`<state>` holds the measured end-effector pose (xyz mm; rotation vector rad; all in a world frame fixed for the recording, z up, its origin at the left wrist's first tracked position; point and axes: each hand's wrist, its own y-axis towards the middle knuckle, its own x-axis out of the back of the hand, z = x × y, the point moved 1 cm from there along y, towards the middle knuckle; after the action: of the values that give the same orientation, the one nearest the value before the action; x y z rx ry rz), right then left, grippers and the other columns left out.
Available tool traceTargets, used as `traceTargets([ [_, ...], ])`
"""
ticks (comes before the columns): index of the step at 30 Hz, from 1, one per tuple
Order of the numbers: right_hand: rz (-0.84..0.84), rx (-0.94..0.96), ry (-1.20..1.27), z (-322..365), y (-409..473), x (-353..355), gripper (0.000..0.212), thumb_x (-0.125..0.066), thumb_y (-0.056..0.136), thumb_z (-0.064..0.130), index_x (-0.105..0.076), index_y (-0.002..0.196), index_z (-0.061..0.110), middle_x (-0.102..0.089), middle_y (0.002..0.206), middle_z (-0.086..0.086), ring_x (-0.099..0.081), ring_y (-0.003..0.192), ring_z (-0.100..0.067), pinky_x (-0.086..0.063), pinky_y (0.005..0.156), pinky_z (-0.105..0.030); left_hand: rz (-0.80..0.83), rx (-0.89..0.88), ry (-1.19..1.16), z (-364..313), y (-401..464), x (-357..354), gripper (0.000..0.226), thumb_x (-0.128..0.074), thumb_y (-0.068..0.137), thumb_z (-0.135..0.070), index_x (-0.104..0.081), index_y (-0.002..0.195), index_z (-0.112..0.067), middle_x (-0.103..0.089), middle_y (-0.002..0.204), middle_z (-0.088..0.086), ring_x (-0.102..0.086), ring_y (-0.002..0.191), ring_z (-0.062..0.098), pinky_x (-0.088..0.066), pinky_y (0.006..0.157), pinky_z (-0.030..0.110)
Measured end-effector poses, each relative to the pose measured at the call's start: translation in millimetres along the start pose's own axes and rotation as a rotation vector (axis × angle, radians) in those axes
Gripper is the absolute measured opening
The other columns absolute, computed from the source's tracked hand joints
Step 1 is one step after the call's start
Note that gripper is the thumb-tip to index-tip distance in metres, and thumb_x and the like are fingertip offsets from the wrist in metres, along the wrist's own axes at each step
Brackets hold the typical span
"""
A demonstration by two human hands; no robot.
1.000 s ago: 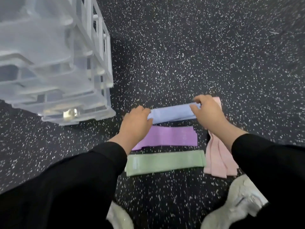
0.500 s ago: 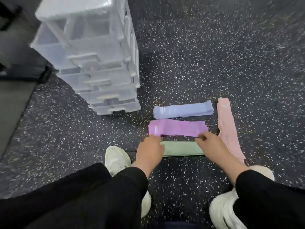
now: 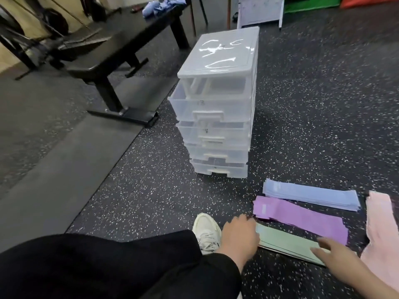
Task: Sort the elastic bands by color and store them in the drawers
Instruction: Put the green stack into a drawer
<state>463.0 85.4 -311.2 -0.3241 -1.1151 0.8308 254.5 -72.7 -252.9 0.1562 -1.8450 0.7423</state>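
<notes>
Since the frame before, the view has lifted and swung left, so the drawers [image 3: 218,108] now stand near the middle and the bands have slid to the lower right; both hands remain at the green stack [image 3: 289,242]. Left hand [image 3: 238,238] lies palm down, fingers loosely spread, over the green stack's left end; right hand [image 3: 332,257] is open, fingers extended, on its right end, gripping nothing. Blue stack [image 3: 311,197], purple stack [image 3: 302,221] and green stack lie parallel, long axes running from 10 toward 4 o'clock, blue farthest, green nearest. Pink bands [image 3: 382,229] lie at 3 o'clock of them, long axis roughly toward 12. All rest on a dark speckled floor [image 3: 323,104]. The drawers, clear plastic, stand at 11 o'clock of the bands with fronts facing the viewer. A grey mat [image 3: 43,169] lies at 9 o'clock, a black bench [image 3: 121,46] at 11 o'clock. A white shoe [image 3: 206,231] sits beside the left hand.
</notes>
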Motion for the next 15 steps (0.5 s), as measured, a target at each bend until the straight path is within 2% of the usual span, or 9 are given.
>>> traceTargets([
  [4, 0.115, -0.003, -0.114, -1, 8, -12, 0.053, -0.06, 0.098, 0.036, -0.047, 0.146, 0.015, -0.058, 0.144, -0.006, -0.057, 0.129, -0.024, -0.038, 0.105, -0.031, 0.022, -0.001, 0.017, 5, 5, -7, 0.037, -0.044, 0.101, -0.025, -0.054, 0.132, -0.01, -0.056, 0.13, 0.014, -0.053, 0.119, 0.036, -0.044, 0.096, 0.049],
  [8, 0.216, 0.012, -0.206, -9, 19, -24, 0.058, -0.05, 0.102, 0.037, -0.036, 0.153, 0.014, -0.045, 0.155, -0.007, -0.048, 0.138, -0.026, -0.034, 0.113, -0.031, 0.068, -0.024, 0.065, 4, 15, -16, 0.032, -0.042, 0.1, -0.023, -0.055, 0.126, -0.009, -0.057, 0.125, 0.013, -0.054, 0.115, 0.035, -0.045, 0.095, 0.049],
  [11, 0.177, 0.047, -0.216, -5, 15, -23, 0.051, -0.048, 0.104, 0.03, -0.041, 0.15, 0.012, -0.047, 0.153, -0.01, -0.047, 0.137, -0.028, -0.035, 0.113, -0.032, 0.116, -0.037, 0.083, -1, 26, -27, 0.027, -0.041, 0.099, -0.019, -0.056, 0.119, -0.011, -0.058, 0.122, 0.012, -0.056, 0.113, 0.034, -0.046, 0.092, 0.047],
  [15, 0.008, 0.143, -0.29, -6, 21, -15, 0.04, -0.047, 0.1, 0.025, -0.055, 0.137, 0.014, -0.055, 0.139, -0.01, -0.052, 0.124, -0.029, -0.043, 0.102, -0.038, 0.106, -0.089, 0.138, -14, 44, -36, 0.026, -0.045, 0.1, -0.024, -0.057, 0.121, -0.014, -0.058, 0.122, 0.008, -0.056, 0.112, 0.031, -0.045, 0.092, 0.046],
])
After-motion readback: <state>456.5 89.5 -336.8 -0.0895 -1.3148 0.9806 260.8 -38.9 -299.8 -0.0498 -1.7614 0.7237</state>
